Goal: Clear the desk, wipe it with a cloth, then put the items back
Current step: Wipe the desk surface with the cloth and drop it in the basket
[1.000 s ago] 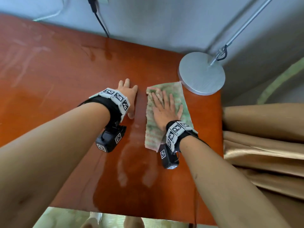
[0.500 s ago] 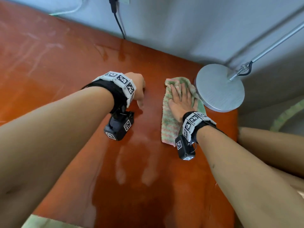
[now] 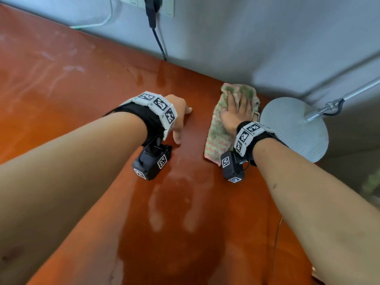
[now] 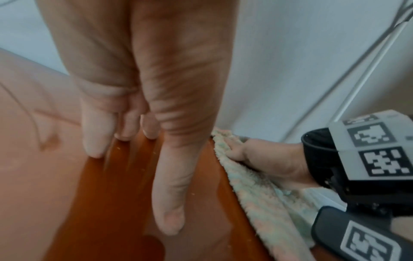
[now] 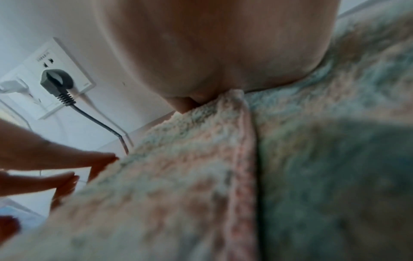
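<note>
Nearest me, both forearms reach forward over a glossy red-brown desk [image 3: 61, 83], which shows wet streaks and pale smears between the arms. Each wrist wears a band with black-and-white markers and a small black camera hanging beneath.

My left hand [image 3: 181, 116] rests on the bare wood just left of the cloth, holding nothing. Its grip is apart: the left wrist view shows its fingertips [image 4: 93, 144] and thumb lying nearly straight against the surface.

My right hand [image 3: 236, 112] lies flat on the cloth [image 3: 218, 138], fingers spread and straight, pressing it down rather than clutching it. The cloth is a folded pink-and-green towel, lying on the desk near its far right corner, its far end close to the wall.

Just right of the cloth sits a round grey lamp base [image 3: 294, 128], almost touching the towel's edge, with a thin metal arm [image 3: 353, 93] rising away. Farther back, a black plug [image 3: 151, 9] sits in a wall socket, and its cable [image 3: 159, 44] drops behind the desk.

I judge the wiping step is under way, with nothing yet returned. To do it well, I would keep the palm flat and pressure even, overlap strokes over the streaks nearer me, work right up to the wall edge, and steer round the lamp base without nudging it.
</note>
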Available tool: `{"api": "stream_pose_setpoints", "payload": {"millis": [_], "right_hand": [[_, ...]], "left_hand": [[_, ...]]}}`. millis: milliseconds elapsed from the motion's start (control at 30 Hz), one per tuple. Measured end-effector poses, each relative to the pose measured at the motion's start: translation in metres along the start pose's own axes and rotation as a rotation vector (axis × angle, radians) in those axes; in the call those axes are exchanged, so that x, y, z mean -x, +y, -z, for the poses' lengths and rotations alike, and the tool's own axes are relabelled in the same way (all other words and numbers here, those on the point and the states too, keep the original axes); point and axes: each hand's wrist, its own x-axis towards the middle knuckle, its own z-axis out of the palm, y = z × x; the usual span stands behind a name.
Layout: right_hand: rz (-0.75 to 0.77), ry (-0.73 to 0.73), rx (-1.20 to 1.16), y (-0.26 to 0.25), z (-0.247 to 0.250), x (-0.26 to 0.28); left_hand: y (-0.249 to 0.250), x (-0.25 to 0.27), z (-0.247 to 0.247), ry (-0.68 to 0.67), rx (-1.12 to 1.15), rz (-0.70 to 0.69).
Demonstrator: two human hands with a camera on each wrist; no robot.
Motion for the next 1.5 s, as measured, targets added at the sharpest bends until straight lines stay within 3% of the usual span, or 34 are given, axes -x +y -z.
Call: {"api": "stream_pose_setpoints", "payload": {"millis": [200,367,533,667,800,967,1067,1133,1333,1500], "right_hand": [[-0.002,0.011,0.067,-0.015,0.014,-0.03],[0.025,0.023,0.111,-0.039,0.01,-0.038],[0.208,-0.009,0.166,-0.079,-0.01,-0.022],[0.3,-0.048,0.188,-0.079,-0.017,-0.01],[0.226,-0.078,0.143,-0.076,-0.013,-0.012],[0.028,-0.049,0.098,-0.09,-0.007,-0.024],[-0.041,-0.032,0.065,-0.107,-0.007,-0.031],[-0.064,-0.03,0.056,-0.122,-0.008,-0.035],[0.136,-0.043,0.099,-0.173,-0.037,-0.013],[0.185,-0.105,0.104,-0.162,-0.042,0.009]], "left_hand": [[-0.005,-0.008,-0.008,-0.065,-0.153,-0.047],[-0.006,-0.013,-0.005,-0.011,-0.028,-0.069],[-0.01,-0.013,-0.01,0.052,0.008,-0.107],[-0.015,-0.007,-0.011,0.08,0.118,-0.099],[-0.024,-0.002,-0.013,0.078,0.159,-0.157],[-0.064,-0.005,-0.022,0.181,0.397,-0.007],[-0.113,-0.009,-0.026,0.107,0.344,0.082],[-0.13,-0.014,-0.027,0.059,0.297,0.068],[-0.122,-0.022,-0.015,0.067,0.25,0.066],[-0.126,-0.022,-0.017,0.037,0.255,0.044]]}}
